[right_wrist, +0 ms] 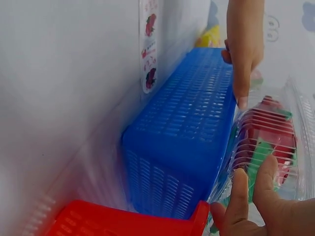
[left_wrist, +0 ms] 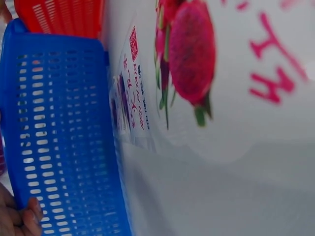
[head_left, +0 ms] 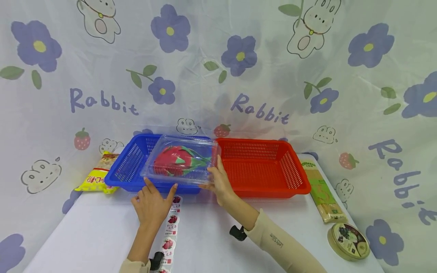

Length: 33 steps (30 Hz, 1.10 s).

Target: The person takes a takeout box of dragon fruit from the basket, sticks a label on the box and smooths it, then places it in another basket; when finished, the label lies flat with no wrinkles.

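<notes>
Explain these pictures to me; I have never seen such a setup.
No machine here: a person works bare-handed. The wide picture is taken from the head, the other two from the left and right wrists. The right hand grips a clear box over the blue basket; the left hand is at its near edge. Inside is a red-and-green dragon fruit shape. On the white table are also a red basket, a sticker strip, a yellow packet, a green packet and a round tin.

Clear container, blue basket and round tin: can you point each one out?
Clear container [head_left: 203,148], head view, on bare plastic near its far edge.
Blue basket [left_wrist: 66,137], left wrist view, on its slotted wall.
Round tin [head_left: 349,241], head view, on its lid.
</notes>
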Tool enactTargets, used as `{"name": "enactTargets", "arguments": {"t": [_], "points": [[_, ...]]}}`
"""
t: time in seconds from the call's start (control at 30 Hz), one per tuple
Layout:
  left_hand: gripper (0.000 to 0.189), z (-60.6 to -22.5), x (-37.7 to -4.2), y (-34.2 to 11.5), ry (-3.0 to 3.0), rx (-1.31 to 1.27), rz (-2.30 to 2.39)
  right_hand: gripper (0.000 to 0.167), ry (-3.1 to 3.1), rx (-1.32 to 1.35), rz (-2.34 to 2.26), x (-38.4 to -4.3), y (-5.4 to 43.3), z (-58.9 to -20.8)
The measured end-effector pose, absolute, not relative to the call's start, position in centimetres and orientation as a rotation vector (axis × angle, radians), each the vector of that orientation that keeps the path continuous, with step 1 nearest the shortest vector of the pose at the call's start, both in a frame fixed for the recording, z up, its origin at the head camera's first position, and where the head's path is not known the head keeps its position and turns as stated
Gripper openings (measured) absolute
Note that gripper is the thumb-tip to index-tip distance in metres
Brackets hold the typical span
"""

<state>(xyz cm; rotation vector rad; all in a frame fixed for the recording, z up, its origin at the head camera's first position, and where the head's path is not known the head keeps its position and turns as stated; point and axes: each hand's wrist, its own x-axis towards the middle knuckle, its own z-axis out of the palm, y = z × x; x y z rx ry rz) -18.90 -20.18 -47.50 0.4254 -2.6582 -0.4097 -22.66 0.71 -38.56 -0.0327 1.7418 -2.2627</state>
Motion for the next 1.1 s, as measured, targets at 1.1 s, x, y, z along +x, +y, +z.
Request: {"name": "enactTargets", "arguments": {"t": [1.1], "points": [[0.111, -47.2, -18.5, -21.0, -2.625, 0.349, -0.461, 0.074, 1.678, -0.087, -2.304, -21.1, 3.7, -38.7]]}}
